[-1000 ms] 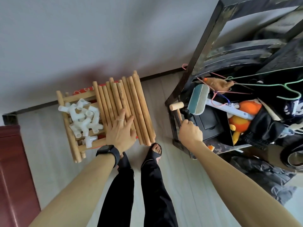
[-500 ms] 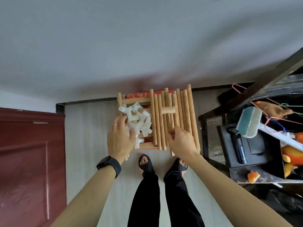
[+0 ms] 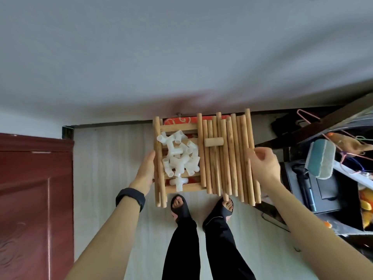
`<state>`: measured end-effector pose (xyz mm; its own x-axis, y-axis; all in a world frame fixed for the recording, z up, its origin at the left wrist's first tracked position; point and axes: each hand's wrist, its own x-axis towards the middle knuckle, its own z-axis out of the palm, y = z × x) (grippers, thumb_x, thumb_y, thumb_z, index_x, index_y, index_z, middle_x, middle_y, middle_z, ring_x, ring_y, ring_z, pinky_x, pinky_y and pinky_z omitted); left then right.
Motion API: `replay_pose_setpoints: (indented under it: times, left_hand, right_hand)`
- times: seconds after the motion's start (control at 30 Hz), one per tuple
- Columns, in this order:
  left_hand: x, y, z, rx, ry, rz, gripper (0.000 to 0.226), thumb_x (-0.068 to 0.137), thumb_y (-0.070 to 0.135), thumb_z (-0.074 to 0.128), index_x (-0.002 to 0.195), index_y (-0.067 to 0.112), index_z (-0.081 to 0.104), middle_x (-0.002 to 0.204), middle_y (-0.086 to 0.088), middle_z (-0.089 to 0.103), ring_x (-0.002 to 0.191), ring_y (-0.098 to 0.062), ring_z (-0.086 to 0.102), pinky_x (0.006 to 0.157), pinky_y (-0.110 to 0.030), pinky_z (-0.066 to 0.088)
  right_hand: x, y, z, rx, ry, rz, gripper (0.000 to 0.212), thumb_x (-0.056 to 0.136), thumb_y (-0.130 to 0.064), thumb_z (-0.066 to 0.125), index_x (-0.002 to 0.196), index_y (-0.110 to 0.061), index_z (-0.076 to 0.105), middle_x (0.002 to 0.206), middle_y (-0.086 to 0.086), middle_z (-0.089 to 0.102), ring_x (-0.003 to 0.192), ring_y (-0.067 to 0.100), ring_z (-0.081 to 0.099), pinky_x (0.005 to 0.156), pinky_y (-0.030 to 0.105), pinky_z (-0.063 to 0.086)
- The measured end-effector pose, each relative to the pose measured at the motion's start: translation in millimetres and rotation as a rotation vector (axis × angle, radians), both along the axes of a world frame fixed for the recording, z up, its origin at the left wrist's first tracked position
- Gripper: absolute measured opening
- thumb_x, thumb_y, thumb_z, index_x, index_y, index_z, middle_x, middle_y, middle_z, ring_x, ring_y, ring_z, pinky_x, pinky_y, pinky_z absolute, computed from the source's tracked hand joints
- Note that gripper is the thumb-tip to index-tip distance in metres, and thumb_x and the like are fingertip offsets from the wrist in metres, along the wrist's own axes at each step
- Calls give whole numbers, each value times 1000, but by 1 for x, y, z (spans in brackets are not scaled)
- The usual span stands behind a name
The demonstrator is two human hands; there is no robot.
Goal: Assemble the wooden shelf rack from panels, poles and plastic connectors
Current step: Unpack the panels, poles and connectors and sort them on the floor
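Left hand (image 3: 145, 171) presses flat against the panel's (image 3: 187, 188) left edge; right hand (image 3: 264, 167) curls round the outermost poles (image 3: 232, 154); connectors (image 3: 178, 156) lie piled on the panel.

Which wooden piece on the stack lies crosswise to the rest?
The short stubby dowel. It lies sideways on top of the long poles, which all run parallel to each other and are far longer.

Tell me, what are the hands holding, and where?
The wooden panel, loaded with poles and white connectors, by its two sides: the left hand presses its left edge, the right hand curls round its right edge.
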<state>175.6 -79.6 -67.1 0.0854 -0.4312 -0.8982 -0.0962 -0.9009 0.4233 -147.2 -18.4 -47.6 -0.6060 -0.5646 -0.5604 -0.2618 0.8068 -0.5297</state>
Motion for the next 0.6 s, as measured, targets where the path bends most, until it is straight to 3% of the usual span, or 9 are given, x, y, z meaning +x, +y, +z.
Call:
replay_pose_setpoints:
  times: [0.1,0.17,0.23,0.3,0.47,0.6]
  left_hand:
    - [10,-12,-7,80,73,77,33,97,65,46,107,38,63,113,4,66,111,-23,60,103,-54,45]
    - [16,-19,-14,122,108,85,40,95,67,47,114,35,63,119,2,64,113,-25,58,101,-55,44]
    - [19,-26,-20,158,150,73,49,94,70,45,121,34,61,123,1,63,112,-25,58,90,-52,45]
    - [22,-29,-26,174,164,42,52,90,73,46,121,34,63,125,-1,63,113,-27,59,83,-51,47]
    - [18,-27,-42,172,131,23,61,82,75,57,124,33,67,125,-4,67,116,-33,60,95,-60,47]
    - [14,-22,-44,153,69,38,59,76,79,60,110,34,75,114,-2,74,112,-33,63,95,-61,47]
  right_hand:
    - [-32,-18,-12,138,-306,-172,69,94,-55,61,152,-27,38,148,2,47,132,26,46,109,50,38]
    - [-49,-25,-26,265,-512,-179,64,94,-61,58,149,-29,44,151,-2,46,141,29,39,119,58,26]
    - [-60,-29,-37,330,-667,-163,56,91,-65,59,132,-27,59,140,2,58,129,31,52,112,59,36]
    - [-67,-33,-44,320,-729,-165,56,89,-67,61,127,-27,64,132,7,63,120,34,58,103,56,46]
    - [-75,-33,-53,301,-768,-158,64,83,-70,64,129,-24,62,132,7,62,120,35,59,103,56,47]
    - [-74,-28,-52,303,-787,-155,69,77,-67,71,127,-21,62,130,7,62,120,34,59,102,56,49]
